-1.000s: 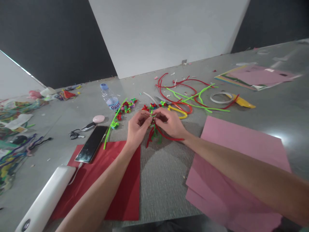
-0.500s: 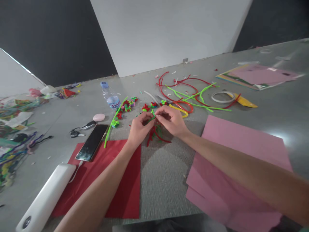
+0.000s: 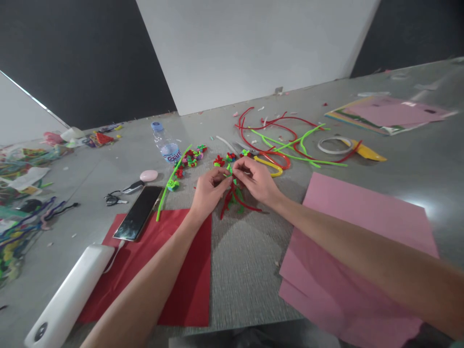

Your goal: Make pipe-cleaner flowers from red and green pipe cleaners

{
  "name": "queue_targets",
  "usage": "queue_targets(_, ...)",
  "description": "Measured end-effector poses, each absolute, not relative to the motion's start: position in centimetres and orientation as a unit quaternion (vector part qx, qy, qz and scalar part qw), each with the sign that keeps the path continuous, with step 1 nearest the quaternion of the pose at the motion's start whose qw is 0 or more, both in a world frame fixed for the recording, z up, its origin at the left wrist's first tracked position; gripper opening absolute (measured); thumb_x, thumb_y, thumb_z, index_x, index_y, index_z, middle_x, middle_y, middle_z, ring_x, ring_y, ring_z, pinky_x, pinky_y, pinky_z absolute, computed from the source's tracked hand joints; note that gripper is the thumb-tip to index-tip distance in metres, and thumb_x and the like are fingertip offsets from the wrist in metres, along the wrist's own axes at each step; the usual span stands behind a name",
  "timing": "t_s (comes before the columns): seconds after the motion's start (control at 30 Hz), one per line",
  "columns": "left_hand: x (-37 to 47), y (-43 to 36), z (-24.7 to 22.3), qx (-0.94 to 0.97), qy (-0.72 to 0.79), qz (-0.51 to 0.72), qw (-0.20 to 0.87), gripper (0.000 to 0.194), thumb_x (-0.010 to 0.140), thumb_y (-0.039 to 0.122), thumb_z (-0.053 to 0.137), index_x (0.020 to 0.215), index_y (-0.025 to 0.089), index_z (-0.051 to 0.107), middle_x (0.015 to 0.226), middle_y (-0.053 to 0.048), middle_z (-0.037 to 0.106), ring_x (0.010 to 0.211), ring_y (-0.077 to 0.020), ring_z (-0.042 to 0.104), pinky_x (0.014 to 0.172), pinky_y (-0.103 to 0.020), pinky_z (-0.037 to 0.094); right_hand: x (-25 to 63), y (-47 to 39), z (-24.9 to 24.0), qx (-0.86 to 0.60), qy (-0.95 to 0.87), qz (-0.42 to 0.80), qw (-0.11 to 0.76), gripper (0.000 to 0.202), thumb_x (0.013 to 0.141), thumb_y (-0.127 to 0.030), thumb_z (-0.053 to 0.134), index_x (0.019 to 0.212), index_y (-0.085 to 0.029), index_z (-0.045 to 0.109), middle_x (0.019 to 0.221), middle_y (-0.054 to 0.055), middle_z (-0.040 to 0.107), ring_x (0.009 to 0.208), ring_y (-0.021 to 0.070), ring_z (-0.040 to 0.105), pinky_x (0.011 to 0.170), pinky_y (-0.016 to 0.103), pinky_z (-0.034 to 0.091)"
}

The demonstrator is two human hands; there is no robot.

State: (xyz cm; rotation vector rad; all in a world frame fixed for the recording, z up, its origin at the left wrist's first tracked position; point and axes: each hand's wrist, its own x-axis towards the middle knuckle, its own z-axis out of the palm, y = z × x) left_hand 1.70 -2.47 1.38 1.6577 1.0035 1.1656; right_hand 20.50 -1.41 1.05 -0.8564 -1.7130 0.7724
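Note:
Between my two hands is a small bunch of red and green pipe cleaners [image 3: 234,194], its red ends hanging below my fingers. My left hand [image 3: 210,189] pinches it from the left, thumb and fingertips closed. From the right, my right hand [image 3: 255,179] pinches the same bunch, fingertips almost touching the left ones. Just behind my hands stand several small twisted flowers, among them a red one [image 3: 218,161] and a green one [image 3: 245,153]. Further left, a green pipe cleaner [image 3: 167,195] lies beside more flowers [image 3: 191,158]. Where the fingertips meet, the detail is hidden.
Left are a water bottle [image 3: 165,145], a phone [image 3: 139,212], a white power bank [image 3: 68,299] and keys [image 3: 114,199]. Red paper [image 3: 188,285] and pink sheets [image 3: 348,261] flank my forearms. Loose pipe cleaners [image 3: 304,159] and a tape roll [image 3: 334,145] lie back right.
My right hand has shifted slightly left and the fingertips have adjusted on the bunch. More of the hanging red and green ends now shows beneath my hands.

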Motion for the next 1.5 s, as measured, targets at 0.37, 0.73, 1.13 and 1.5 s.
queue_targets(0.37, 1.9, -2.9, 1.8, 0.748, 0.425, 0.422, 0.285, 0.020, 0.102, 0.031, 0.063, 0.093, 0.019, 0.077, 0.085, -0.002, 0.076, 0.077, -0.0162, 0.065, 0.075, -0.030, 0.046, 20.8, -1.2, 1.0, -0.363, -0.710, 0.273, 0.538, 0.038, 0.105, -0.060, 0.065, 0.094, -0.024, 0.061, 0.090, 0.003, 0.065, 0.083, 0.0181, 0.059, 0.073, 0.031, 0.046)
queue_targets(0.73, 1.7, -2.3, 1.6, 0.641, 0.386, 0.490, 0.447, 0.015, 0.091, 0.031, 0.077, 0.100, 0.019, 0.075, 0.086, -0.003, 0.079, 0.079, -0.0161, 0.072, 0.075, -0.028, 0.051, 20.8, -0.6, 0.6, -0.338, -0.673, 0.362, 0.549, 0.011, 0.105, -0.034, 0.061, 0.106, -0.023, 0.063, 0.090, 0.001, 0.068, 0.079, 0.0154, 0.063, 0.074, 0.032, 0.051)
queue_targets(1.13, 1.2, -2.7, 2.7, 0.520, 0.298, 0.473, 0.646, 0.037, 0.084, 0.025, 0.084, 0.109, 0.024, 0.057, 0.065, 0.006, 0.062, 0.056, -0.0105, 0.056, 0.053, -0.022, 0.034, 20.5, -1.3, 0.8, -0.277, -0.724, 0.347, 0.528, 0.013, 0.097, -0.030, 0.079, 0.106, -0.025, 0.071, 0.104, 0.003, 0.076, 0.095, 0.0183, 0.072, 0.073, 0.028, 0.055)
queue_targets(1.5, 0.4, -2.1, 2.7, 0.505, 0.263, 0.441, 0.694, 0.041, 0.081, 0.031, 0.091, 0.104, 0.021, 0.058, 0.067, 0.006, 0.053, 0.054, -0.0071, 0.046, 0.052, -0.023, 0.030, 20.6, -1.0, 0.8, -0.252, -0.778, 0.210, 0.536, 0.017, 0.105, -0.043, 0.073, 0.104, -0.029, 0.082, 0.107, 0.004, 0.076, 0.099, 0.0199, 0.072, 0.087, 0.036, 0.057)
